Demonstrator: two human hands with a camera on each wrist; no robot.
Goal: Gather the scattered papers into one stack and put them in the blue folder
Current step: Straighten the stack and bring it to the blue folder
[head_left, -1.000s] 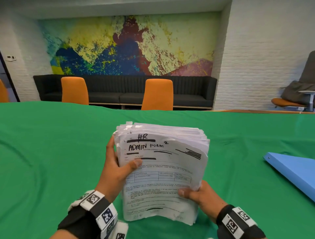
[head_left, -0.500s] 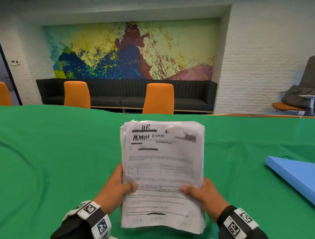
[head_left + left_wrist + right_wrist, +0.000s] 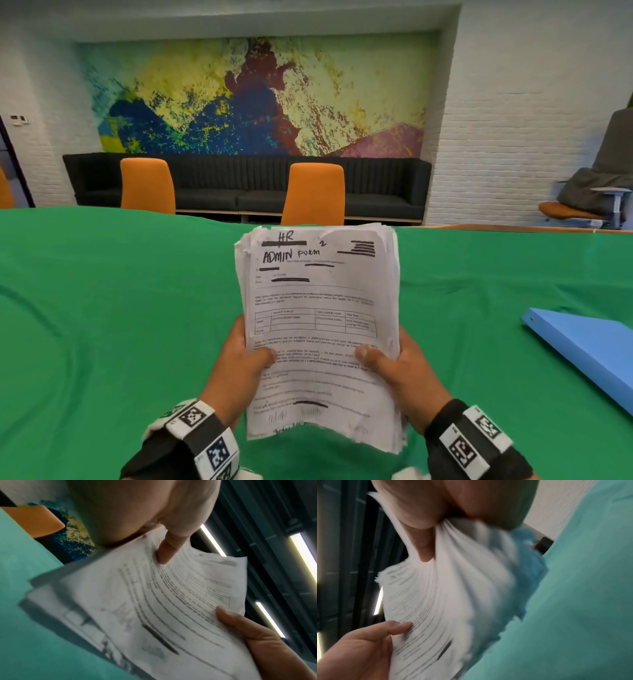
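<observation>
A thick stack of white printed papers (image 3: 318, 308), its top sheet marked "HR ADMIN FORM", stands nearly upright above the green table. My left hand (image 3: 246, 363) grips its left edge, thumb on the front sheet. My right hand (image 3: 394, 363) grips the right edge the same way. The left wrist view shows the papers (image 3: 171, 601) with both thumbs pressed on the print. In the right wrist view the papers' fanned edges (image 3: 445, 595) are blurred. The blue folder (image 3: 589, 346) lies shut on the table at the right, apart from the hands.
A green cloth (image 3: 120, 308) covers the whole table. Two orange chairs (image 3: 313, 193) stand at the far edge before a black sofa (image 3: 239, 185). Another chair with grey cloth (image 3: 603, 192) stands at the far right.
The stack has been tipped from a slanted hold to nearly upright and squared. My left hand slid down from the upper left edge to the lower left, level with the right hand.
</observation>
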